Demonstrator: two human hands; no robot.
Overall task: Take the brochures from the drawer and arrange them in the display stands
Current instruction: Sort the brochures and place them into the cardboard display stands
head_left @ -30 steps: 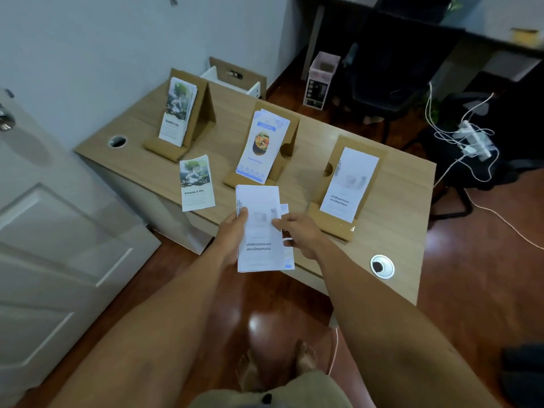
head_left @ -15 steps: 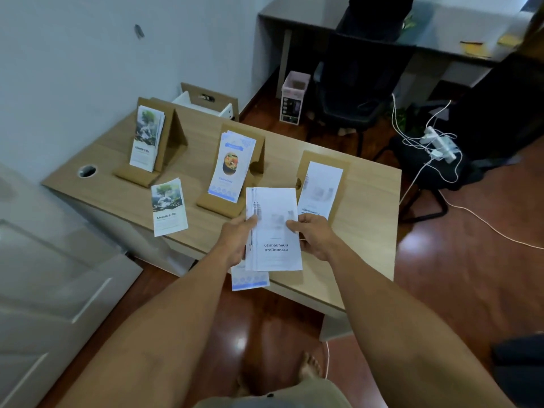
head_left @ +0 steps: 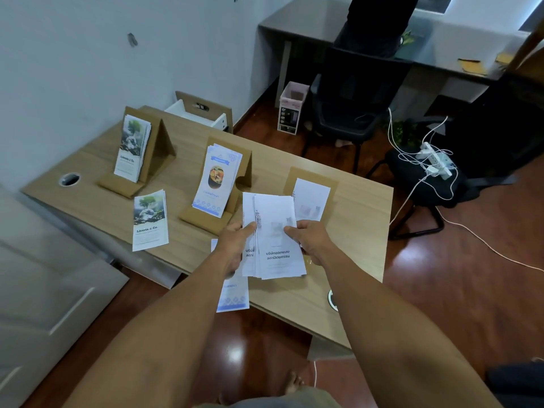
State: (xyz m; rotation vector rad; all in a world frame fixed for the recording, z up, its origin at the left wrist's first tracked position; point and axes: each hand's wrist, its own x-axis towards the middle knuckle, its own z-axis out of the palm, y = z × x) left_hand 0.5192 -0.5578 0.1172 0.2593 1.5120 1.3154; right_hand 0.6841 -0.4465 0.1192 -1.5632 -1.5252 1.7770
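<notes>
A person stands at a wooden desk, both hands gripping a fanned stack of white brochures above its near edge. The left hand pinches the stack's left side with the thumb on top; the right hand clasps its right side. Three cardboard stands line the desk. The left stand holds tree-cover brochures, the middle stand holds blue-trimmed brochures, and the right stand holds a white brochure, partly hidden behind the held stack. One loose tree-cover brochure lies flat on the desk in front of the left stand. A loose blue-trimmed brochure lies under the left forearm, overhanging the desk's near edge. An open drawer shows beyond the desk's far end, against the wall. A dark chair stands behind the desk.
</notes>
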